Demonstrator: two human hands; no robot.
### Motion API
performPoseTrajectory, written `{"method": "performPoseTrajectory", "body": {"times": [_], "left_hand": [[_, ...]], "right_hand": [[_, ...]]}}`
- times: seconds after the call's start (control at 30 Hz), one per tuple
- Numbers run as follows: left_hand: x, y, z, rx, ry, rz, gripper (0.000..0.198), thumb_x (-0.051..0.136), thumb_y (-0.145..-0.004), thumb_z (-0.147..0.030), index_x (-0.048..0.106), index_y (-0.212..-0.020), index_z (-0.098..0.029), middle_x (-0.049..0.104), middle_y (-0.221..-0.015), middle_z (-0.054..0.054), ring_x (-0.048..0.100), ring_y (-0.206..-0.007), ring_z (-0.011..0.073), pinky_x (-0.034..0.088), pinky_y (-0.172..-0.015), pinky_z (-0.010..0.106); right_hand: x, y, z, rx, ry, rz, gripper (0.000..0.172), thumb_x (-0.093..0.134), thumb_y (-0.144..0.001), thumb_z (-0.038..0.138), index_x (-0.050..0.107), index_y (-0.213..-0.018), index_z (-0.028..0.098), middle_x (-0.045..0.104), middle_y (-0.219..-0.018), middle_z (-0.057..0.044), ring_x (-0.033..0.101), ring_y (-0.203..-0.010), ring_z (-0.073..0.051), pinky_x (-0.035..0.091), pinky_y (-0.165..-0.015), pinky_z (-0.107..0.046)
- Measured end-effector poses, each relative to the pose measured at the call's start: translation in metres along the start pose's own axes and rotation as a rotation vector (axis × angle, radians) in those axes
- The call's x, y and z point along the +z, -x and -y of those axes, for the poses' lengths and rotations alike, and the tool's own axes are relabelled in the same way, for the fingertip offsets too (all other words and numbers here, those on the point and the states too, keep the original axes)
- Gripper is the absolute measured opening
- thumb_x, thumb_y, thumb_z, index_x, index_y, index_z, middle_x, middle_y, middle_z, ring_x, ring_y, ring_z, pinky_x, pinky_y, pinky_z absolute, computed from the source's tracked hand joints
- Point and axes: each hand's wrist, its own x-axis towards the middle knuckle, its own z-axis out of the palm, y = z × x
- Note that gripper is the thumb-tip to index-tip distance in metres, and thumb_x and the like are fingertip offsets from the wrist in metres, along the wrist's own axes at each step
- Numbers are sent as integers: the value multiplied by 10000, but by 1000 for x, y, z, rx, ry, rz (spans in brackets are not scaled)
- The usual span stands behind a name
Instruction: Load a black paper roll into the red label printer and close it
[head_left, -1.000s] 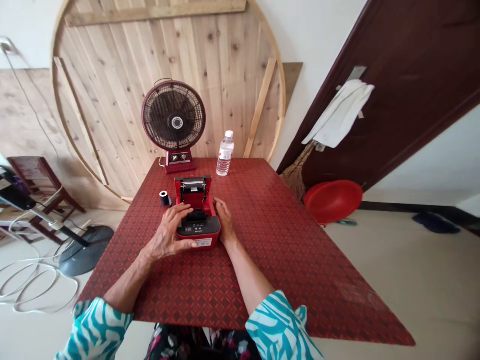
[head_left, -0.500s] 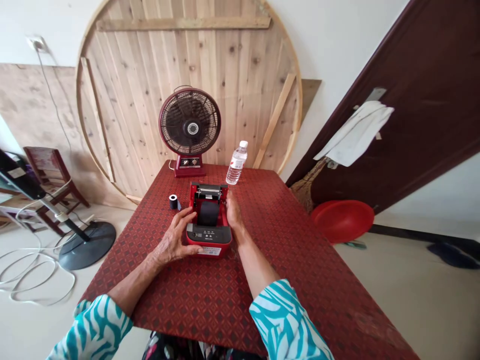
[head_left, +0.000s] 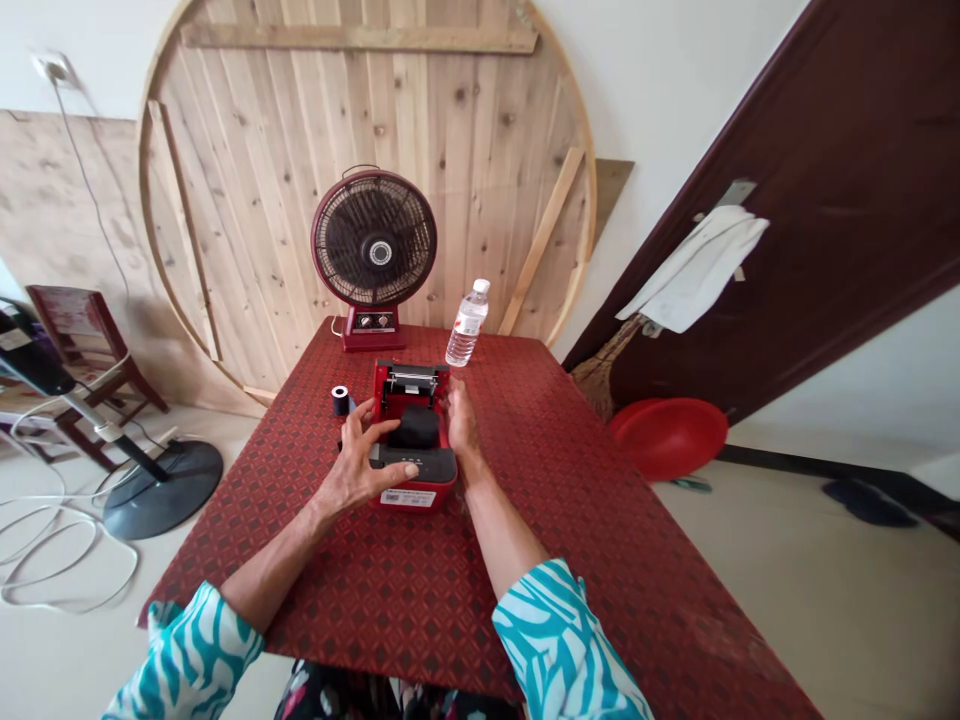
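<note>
On the table in front of me stands a red and black receipt printer (head_left: 415,466) with its lid raised at the back. A black roll of paper (head_left: 417,428) sits in its bay. My left hand (head_left: 361,458) grips the printer's left front, thumb on the dark button panel and the index finger reaching over the bay's edge beside the roll. Along the right wall, my right hand (head_left: 462,420) is closed against the printer; its fingertips are partly hidden. A small dark paper roll (head_left: 340,401) with a white core stands to the printer's left.
Behind the printer are a red table fan (head_left: 375,250) and a clear water bottle (head_left: 466,325). The table (head_left: 570,560) has a red patterned cover. A pedestal fan base (head_left: 161,490) and loose cable lie on the left floor; a red basin (head_left: 667,440) is at right.
The printer's front now shows more, as if tipped slightly back. My left index finger has moved inward over the bay, and the left thumb has risen onto the panel. The view has shifted slightly.
</note>
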Motion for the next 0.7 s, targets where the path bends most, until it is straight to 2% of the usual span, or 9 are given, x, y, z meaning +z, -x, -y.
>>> {"method": "performPoseTrajectory", "body": {"times": [0.17,0.3,0.43,0.57,0.63,0.7], "left_hand": [[1,0,-5,37,-87,22,382,783,-763,-517,725,-1028,-248,401,-1518,111,360,-1409,374,317,-1151,637],[0,1,-3,191,-163,-4,269,746,-812,-475,717,-933,-236,524,-1443,102,387,-1382,363,314,-1140,637],[-4,5,-5,349,-347,-135,280,741,-804,-513,753,-895,-248,463,-1501,86,304,-1420,392,261,-1162,635],[-4,7,-4,459,-430,-215,303,705,-825,-543,756,-869,-248,397,-1549,76,262,-1450,399,246,-1175,603],[-4,6,-1,470,-438,-230,371,673,-835,-591,739,-951,-245,411,-1535,100,284,-1446,394,258,-1171,588],[-4,4,4,458,-433,-240,542,639,-821,-672,684,-1134,-231,430,-1516,146,322,-1429,392,275,-1160,581]], "right_hand": [[8,6,7,-36,18,-60,407,514,-867,591,673,-1019,249,775,-1027,8,692,-1055,-195,531,-972,-345],[8,7,7,-46,56,-78,421,519,-850,618,668,-991,251,772,-1001,-7,694,-992,-203,537,-924,-354],[-2,8,2,-51,85,-94,528,460,-839,718,674,-945,247,757,-1037,-43,684,-1034,-218,530,-923,-377],[-16,24,5,-162,272,-80,525,454,-855,713,667,-779,239,709,-1191,-52,609,-1203,-217,469,-1039,-386],[-20,35,8,-200,368,-69,526,441,-871,707,677,-797,243,702,-1198,-57,599,-1208,-223,450,-1071,-395],[-23,44,11,-224,432,-57,540,429,-881,709,683,-798,241,686,-1229,-65,585,-1226,-231,424,-1108,-407]]}}
